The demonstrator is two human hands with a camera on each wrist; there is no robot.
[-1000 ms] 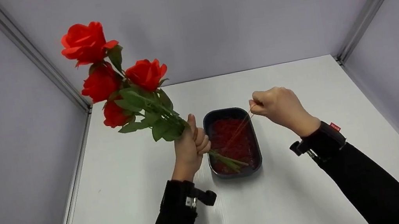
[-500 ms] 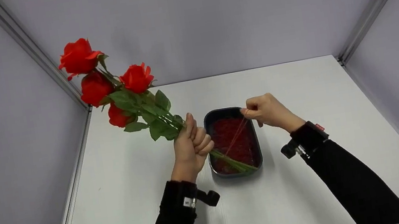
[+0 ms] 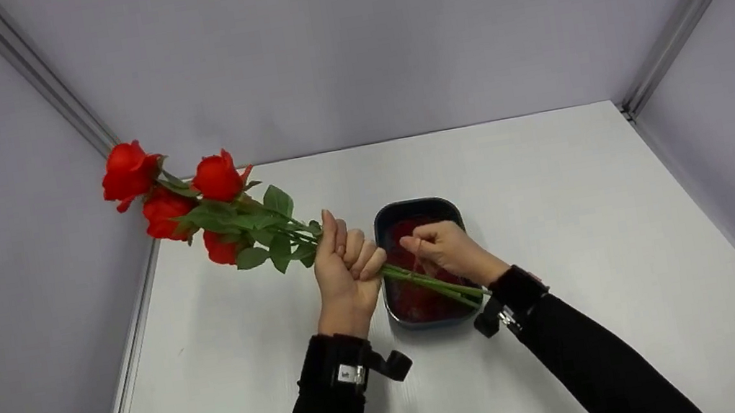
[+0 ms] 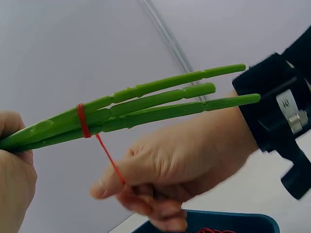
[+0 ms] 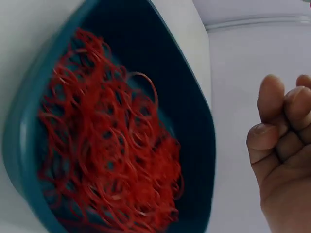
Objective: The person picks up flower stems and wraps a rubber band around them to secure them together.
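Observation:
My left hand (image 3: pixel 350 253) grips a bunch of red roses (image 3: pixel 171 201) by the green stems (image 3: pixel 431 283), with the blooms tilted low to the left. A red rubber band (image 4: pixel 83 121) is wrapped round the stems (image 4: pixel 160 103), and a stretched loop of it runs to my right hand (image 4: pixel 182 165). The right hand (image 3: pixel 426 244) pinches that loop just behind the stems, over a dark tray (image 3: pixel 380 220). Seen from the right wrist, the tray (image 5: pixel 193 92) is full of red rubber bands (image 5: pixel 107 155), and curled fingers (image 5: pixel 282 141) show at the right.
The tray stands mid-table on a white tabletop (image 3: pixel 571 205) enclosed by pale grey walls. An aluminium corner post (image 3: pixel 52 93) rises at the back left, another (image 3: pixel 687 5) at the back right. Both forearms wear black sleeves and wrist straps.
The left hand has tipped the roses down and to the left. The right hand has come left and nearer, from beyond the tray to just beside the stems, so the stretched band is shorter.

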